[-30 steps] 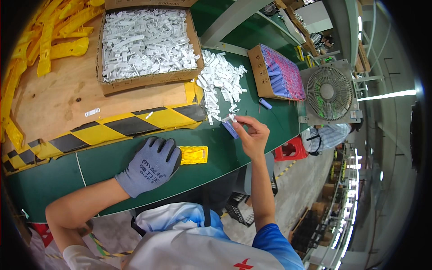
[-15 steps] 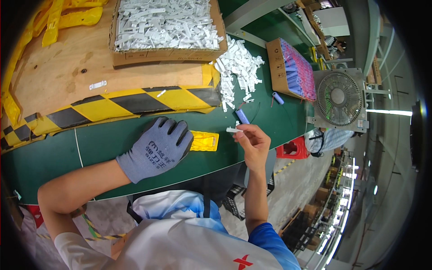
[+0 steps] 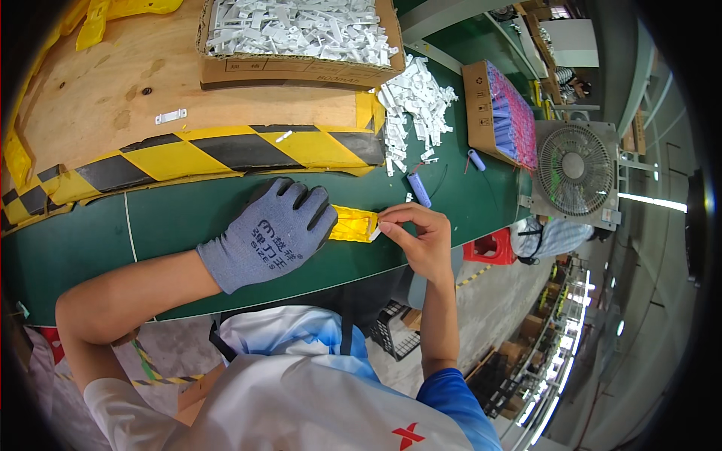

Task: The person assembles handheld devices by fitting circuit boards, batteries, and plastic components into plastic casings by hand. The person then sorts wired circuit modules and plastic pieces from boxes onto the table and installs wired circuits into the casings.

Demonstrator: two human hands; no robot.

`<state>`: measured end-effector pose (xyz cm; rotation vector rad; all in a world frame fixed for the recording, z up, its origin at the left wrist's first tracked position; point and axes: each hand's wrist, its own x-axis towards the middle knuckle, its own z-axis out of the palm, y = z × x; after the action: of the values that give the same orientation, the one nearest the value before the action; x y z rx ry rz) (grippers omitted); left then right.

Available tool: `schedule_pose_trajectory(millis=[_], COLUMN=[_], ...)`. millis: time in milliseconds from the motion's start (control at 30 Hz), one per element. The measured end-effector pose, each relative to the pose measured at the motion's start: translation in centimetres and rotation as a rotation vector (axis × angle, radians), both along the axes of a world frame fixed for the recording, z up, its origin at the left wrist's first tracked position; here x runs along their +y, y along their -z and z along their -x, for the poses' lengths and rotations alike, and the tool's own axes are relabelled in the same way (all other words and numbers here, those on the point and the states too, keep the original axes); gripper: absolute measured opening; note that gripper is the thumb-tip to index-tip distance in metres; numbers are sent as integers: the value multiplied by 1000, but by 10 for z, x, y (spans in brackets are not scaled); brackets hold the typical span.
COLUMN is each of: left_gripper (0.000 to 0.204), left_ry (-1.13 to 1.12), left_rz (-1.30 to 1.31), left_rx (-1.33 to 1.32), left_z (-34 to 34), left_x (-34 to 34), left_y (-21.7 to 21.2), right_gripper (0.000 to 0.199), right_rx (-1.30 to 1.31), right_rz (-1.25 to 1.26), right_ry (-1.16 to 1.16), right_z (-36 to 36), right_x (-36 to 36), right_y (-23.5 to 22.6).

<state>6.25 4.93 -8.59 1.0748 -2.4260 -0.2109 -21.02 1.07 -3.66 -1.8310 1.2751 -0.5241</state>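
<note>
My left hand, in a grey-blue knit glove, lies flat on a yellow plastic part on the green table, pressing its left end down. My bare right hand pinches a small white clip at the yellow part's right end, fingertips touching it. A blue cylindrical piece lies on the table just beyond my right hand.
A cardboard box full of white clips stands on a wooden board with a yellow-black striped edge. Loose white clips are heaped to its right. A box of blue pieces and a fan stand at the right.
My right hand has come back from the blue piece to the right end of the yellow part, bringing a white clip. My left hand stays pressed on the yellow part.
</note>
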Motion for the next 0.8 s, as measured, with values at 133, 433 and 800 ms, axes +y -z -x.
schedule_pose_trajectory(millis=[133, 433, 800], left_gripper=[30, 26, 32], left_ry=[-1, -40, -28], left_rz=[11, 63, 23], left_rx=[17, 29, 7], left_z=[-1, 2, 1], left_x=[-2, -1, -1], left_y=[1, -5, -11], right_gripper=[7, 53, 18], right_rx=[-68, -156, 222], right_rz=[-51, -216, 455], right_ry=[62, 310, 502], right_z=[-5, -18, 38], right_x=[1, 12, -5], right_y=[5, 0, 2])
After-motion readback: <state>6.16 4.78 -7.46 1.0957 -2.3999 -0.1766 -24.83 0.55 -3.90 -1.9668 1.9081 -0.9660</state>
